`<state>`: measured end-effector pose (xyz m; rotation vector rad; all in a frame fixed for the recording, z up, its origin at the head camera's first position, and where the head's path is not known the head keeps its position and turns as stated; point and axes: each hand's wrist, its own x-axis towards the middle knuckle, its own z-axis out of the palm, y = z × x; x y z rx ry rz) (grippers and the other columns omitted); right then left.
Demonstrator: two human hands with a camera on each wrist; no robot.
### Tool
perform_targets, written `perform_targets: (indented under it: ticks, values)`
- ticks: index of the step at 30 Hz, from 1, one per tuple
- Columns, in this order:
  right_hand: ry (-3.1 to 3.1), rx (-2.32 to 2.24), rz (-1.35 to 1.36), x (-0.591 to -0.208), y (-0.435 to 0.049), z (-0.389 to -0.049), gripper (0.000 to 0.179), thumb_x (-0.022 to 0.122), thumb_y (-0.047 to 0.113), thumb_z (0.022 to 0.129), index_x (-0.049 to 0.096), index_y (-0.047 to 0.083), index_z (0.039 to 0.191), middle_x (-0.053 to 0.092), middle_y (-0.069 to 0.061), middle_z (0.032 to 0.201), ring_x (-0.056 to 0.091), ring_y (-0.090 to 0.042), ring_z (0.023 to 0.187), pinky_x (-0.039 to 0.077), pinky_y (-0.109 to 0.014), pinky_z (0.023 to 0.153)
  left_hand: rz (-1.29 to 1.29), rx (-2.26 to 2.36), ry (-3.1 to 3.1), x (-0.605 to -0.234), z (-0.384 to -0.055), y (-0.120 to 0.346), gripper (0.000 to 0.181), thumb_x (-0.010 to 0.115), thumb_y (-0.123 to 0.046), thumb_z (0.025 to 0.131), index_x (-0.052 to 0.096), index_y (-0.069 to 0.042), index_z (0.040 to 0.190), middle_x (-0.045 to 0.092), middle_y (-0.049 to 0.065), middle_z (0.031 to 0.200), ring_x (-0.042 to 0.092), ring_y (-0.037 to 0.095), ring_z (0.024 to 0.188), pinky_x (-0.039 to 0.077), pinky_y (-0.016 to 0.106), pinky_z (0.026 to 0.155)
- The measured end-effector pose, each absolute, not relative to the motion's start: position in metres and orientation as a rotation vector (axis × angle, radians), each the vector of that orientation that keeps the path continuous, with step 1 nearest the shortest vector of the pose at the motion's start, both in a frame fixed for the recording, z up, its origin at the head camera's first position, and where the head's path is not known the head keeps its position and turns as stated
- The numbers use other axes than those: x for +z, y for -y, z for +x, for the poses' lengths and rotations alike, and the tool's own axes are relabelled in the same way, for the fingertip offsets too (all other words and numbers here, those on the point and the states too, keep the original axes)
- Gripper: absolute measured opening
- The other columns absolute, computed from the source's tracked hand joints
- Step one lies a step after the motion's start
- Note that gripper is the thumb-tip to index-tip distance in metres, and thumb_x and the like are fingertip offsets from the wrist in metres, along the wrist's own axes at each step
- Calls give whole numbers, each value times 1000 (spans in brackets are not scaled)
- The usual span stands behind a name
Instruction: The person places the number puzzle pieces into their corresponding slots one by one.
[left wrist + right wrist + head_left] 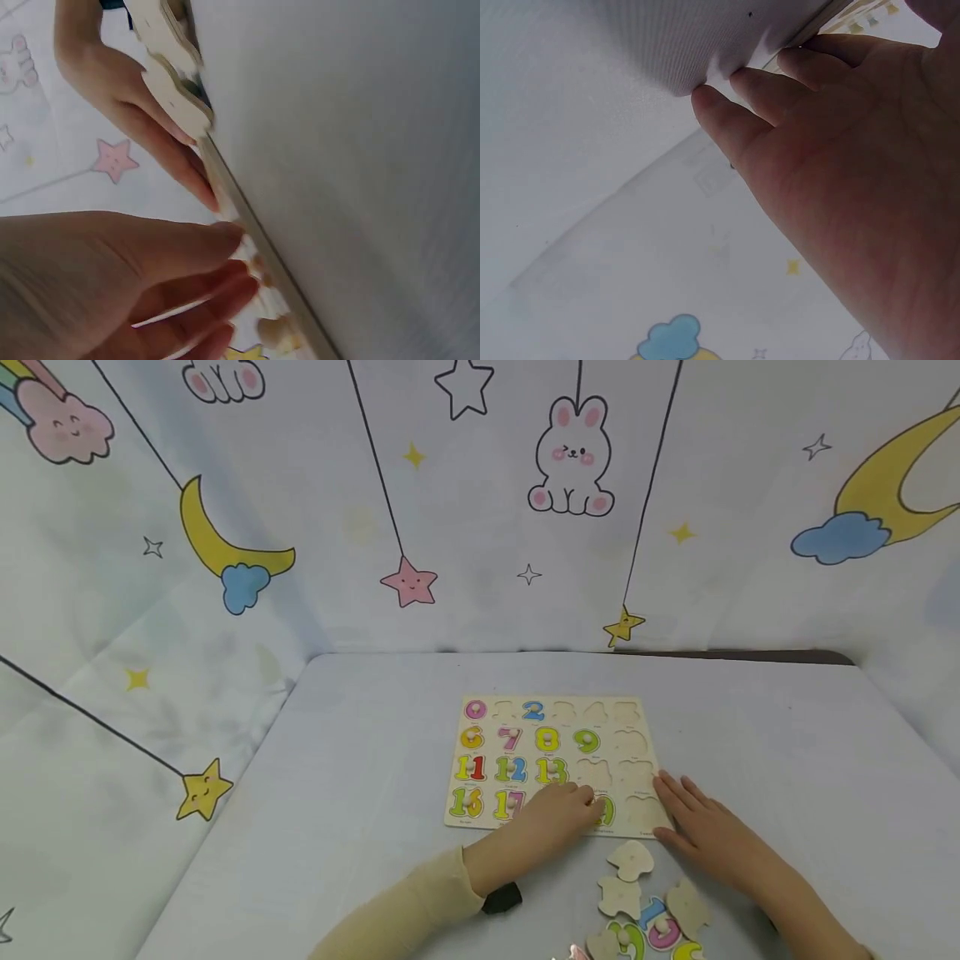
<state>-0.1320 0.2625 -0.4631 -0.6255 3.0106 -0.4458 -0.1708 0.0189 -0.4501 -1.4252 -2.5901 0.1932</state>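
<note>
1. Left fingers: bunched narrow, tips down on the number 19 piece, covering its first digit. Can't tell if they're pinching the knob or just pushing. My read: the step in hand is seating that piece in the bottom row, so next I'd say check it lies flat, then let go.
2. Right under and around those fingers is the wooden board. I count twelve numbers showing: 0 and 2; 6, 7, 8, 9; 11, 12, 13; 16, 17, 19. One spot is hidden under the left hand, and eight slots are bare.
3. Right fingers: straight and slightly spread along the board's right edge, holding nothing, probably steadying it.
4. One black object sits just beside the left wrist, nearer the person than the fingers. No clue what it is.
5. Nearer the person than both sets of fingers, loose pieces are heaped on the desk: eight visible by my count, four wood side up, four coloured, some cut off. Fetching one of those looks like the following move.
6. Well beyond the fingers: one cartoon backdrop.
</note>
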Motion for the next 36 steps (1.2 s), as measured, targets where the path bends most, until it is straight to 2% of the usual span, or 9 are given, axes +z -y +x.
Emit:
perform_targets:
  ticks: [4,8,14,17,19,22,25,31,36]
  values:
    - [-3031,-423,-651,-462,-262,-132,68,58,37,92,35,-5,140,32,-24,143,28,-48,127,28,-60,95,-1452,278,2557,-444,-147,-11,40,64,-24,90,55,-29,129,54,-4,119,52,11,102,42,24,80]
    - [-3048,-407,-661,-461,-262,-132,67,59,36,92,36,-6,140,33,-24,143,29,-48,126,29,-61,94,-1581,241,2548,-437,-130,-7,52,60,-26,93,41,-32,141,43,-3,136,44,12,117,38,26,90]
    - [-3037,-413,-637,-461,-263,-133,67,58,36,92,35,-5,140,32,-23,143,28,-48,127,28,-62,93,-1794,232,2497,-434,-130,-14,47,48,-25,99,37,-33,143,36,-8,143,36,8,126,32,25,96]
    - [-3020,-426,-622,-460,-262,-132,67,58,36,92,35,-5,140,31,-23,144,27,-48,127,27,-62,94,-1837,233,2487,-436,-134,-21,43,48,-24,99,41,-32,141,42,-9,139,43,7,119,35,23,92]
    - [-3015,-432,-618,-460,-262,-131,67,57,36,93,35,-5,140,31,-24,144,27,-48,127,27,-62,94,-1835,248,2477,-437,-136,-27,39,49,-25,98,46,-31,136,49,-11,130,49,5,111,37,21,88]
    - [-3013,-445,-621,-459,-261,-131,67,57,36,93,35,-6,140,31,-24,143,26,-48,127,26,-62,95,-1794,334,2428,-437,-135,-35,27,54,-26,95,59,-32,121,57,-14,109,54,3,93,40,17,79]
    - [-3015,-445,-640,-460,-261,-131,67,57,36,93,35,-6,140,31,-25,143,27,-49,127,27,-61,94,-1755,390,2410,-435,-133,-39,16,58,-27,92,66,-33,105,58,-16,92,55,2,79,40,15,72]
    - [-3026,-424,-662,-460,-261,-132,66,57,35,93,35,-7,139,32,-25,143,27,-48,127,28,-60,95,-1822,30,2651,-431,-137,-27,10,62,-25,92,69,-27,98,60,-18,81,49,-4,65,38,12,61]
    - [-3016,-415,-651,-460,-261,-132,67,58,35,92,35,-7,139,32,-25,143,27,-48,127,28,-60,95,-1930,-536,2797,-432,-148,-10,17,58,-18,94,68,-17,107,59,-16,81,43,-5,62,35,9,60]
